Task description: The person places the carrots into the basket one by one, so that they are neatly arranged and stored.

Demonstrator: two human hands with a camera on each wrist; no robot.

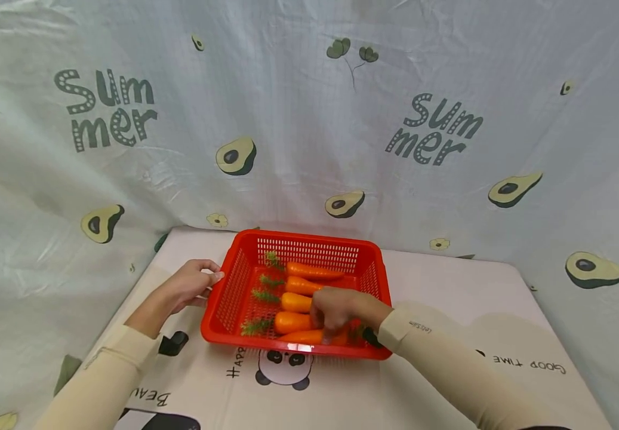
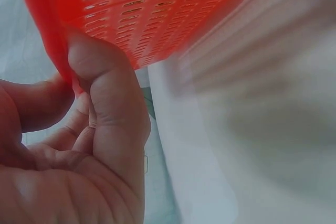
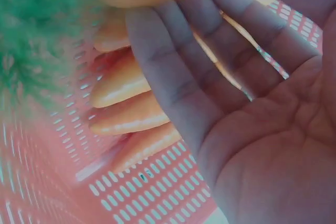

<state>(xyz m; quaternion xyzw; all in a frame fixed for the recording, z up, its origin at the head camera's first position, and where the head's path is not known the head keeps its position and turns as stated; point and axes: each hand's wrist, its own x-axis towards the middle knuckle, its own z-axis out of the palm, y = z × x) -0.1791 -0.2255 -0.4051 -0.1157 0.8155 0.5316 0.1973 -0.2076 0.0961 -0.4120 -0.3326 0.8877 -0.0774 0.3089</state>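
A red plastic basket [image 1: 223, 340] with slotted walls stands on the table. My left hand [image 1: 193, 283] grips its left rim, thumb on one side and fingers on the other, as the left wrist view shows close up. Inside lie several orange carrots, most with green tops to the left. Reaching in from the right, my right hand [image 1: 336, 307] holds the carrot nearest the front wall [image 1: 302, 337], whose green top [image 3: 31, 51] points right in the head view. The hand partly covers the carrots in the middle [image 1: 295, 303].
A pale tablecloth [image 1: 449, 304] printed with pandas and words covers the table. Behind it hangs a light curtain [image 1: 288, 89] with avocado prints and lettering. The basket's far wall [image 1: 309, 246] stands near the table's back edge.
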